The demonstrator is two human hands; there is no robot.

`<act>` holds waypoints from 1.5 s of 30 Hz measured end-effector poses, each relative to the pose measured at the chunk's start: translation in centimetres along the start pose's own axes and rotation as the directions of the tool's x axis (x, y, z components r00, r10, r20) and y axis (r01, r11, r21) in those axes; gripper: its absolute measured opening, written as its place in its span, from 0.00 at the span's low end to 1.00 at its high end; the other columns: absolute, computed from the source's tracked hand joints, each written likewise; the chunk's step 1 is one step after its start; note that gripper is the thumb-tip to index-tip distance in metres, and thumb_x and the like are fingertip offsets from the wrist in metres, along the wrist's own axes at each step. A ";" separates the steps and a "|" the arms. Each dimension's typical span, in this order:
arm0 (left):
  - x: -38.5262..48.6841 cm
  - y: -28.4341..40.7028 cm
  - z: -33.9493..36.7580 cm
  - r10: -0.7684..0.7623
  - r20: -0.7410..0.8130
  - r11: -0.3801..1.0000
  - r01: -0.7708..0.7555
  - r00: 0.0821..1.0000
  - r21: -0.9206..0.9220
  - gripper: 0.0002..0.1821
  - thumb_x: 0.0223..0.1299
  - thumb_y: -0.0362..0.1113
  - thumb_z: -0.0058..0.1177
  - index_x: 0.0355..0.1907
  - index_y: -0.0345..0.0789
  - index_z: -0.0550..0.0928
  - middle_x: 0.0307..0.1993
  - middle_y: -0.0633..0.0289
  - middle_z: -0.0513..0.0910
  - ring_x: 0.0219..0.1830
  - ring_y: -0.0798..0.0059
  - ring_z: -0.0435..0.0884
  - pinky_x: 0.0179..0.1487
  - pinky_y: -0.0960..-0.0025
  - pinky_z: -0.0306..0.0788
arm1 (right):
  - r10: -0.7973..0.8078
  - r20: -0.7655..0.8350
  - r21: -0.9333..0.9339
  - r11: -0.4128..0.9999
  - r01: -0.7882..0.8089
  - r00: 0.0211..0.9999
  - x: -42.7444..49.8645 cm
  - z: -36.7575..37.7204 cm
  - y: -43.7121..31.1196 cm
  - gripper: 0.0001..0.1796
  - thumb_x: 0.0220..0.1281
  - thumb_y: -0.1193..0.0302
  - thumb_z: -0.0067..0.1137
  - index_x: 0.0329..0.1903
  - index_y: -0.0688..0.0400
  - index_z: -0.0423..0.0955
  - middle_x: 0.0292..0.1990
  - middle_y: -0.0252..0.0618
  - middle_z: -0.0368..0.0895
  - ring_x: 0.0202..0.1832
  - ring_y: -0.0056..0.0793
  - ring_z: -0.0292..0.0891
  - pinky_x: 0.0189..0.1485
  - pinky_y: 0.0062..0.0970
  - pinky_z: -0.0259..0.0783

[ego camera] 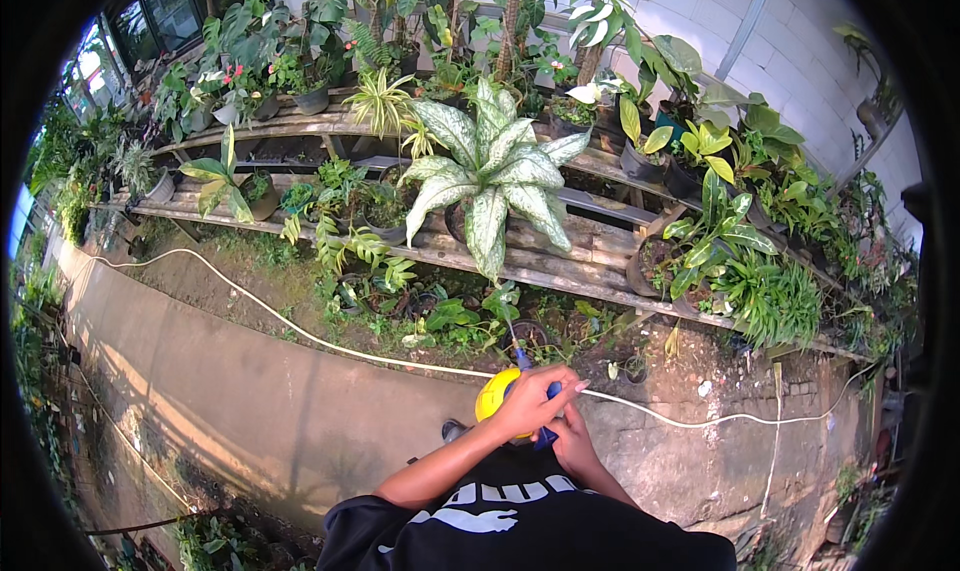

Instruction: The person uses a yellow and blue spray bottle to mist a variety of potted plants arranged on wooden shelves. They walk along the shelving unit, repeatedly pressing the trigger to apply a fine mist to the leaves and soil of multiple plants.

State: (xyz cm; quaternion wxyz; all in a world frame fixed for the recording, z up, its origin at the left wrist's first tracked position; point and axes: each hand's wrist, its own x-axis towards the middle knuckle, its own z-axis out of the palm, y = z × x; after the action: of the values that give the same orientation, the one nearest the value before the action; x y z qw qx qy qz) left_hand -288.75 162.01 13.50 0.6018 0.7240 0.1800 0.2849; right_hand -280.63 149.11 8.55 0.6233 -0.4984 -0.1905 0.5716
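A yellow pump sprayer bottle (491,395) with a blue head and nozzle is held close to my body. My left hand (531,400) lies over the blue top, its fingers bent around it. Below and to the right, my right hand (571,437) is closed around the blue handle (546,437). From the blue nozzle (523,358) a thin streak, seemingly spray, runs up towards leaves under the bench. Beyond it a potted dieffenbachia (491,170) with white-speckled leaves stands on the slatted wooden bench (592,271). The undersides of both hands are hidden.
A pale hose (315,338) crosses the concrete path (300,398) and passes behind my hands. Tiered benches hold many potted plants, with a leafy dumb cane (720,230) at the right. More pots and low plants (450,314) grow below the front edge. A block wall (690,16) rises behind.
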 end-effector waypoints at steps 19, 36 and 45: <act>-12.0 1.5 6.9 0.172 0.195 0.934 -0.222 0.966 0.279 0.11 0.66 0.38 0.52 0.31 0.33 0.81 0.33 0.57 0.85 0.29 0.65 0.85 0.34 0.63 0.78 | 0.186 0.088 -0.274 0.949 -0.155 0.979 -13.2 -2.5 6.5 0.13 0.73 0.71 0.45 0.56 0.61 0.63 0.35 0.33 0.73 0.38 0.21 0.72 0.45 0.23 0.68; -18.8 6.6 5.3 0.261 0.158 0.893 -0.301 0.952 0.334 0.12 0.66 0.38 0.53 0.37 0.31 0.84 0.29 0.54 0.85 0.27 0.61 0.84 0.37 0.62 0.78 | 0.151 0.166 -0.317 0.944 -0.092 0.974 -19.3 2.6 8.5 0.10 0.72 0.70 0.46 0.50 0.61 0.68 0.37 0.34 0.75 0.40 0.21 0.72 0.46 0.23 0.67; -21.8 9.3 -4.9 -0.211 0.460 0.977 0.197 0.863 0.079 0.23 0.69 0.44 0.55 0.18 0.32 0.76 0.13 0.68 0.76 0.12 0.88 0.68 0.14 0.76 0.62 | 0.032 0.262 -0.283 0.958 0.045 0.964 -17.2 11.6 12.9 0.10 0.71 0.71 0.50 0.48 0.64 0.71 0.38 0.35 0.77 0.43 0.23 0.74 0.48 0.26 0.69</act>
State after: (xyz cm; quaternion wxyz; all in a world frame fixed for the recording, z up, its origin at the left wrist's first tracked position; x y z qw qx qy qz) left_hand -309.48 150.67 18.86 0.6432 0.7569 0.1101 0.0351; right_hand -301.47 136.30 8.42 0.5154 -0.5023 -0.3545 0.5970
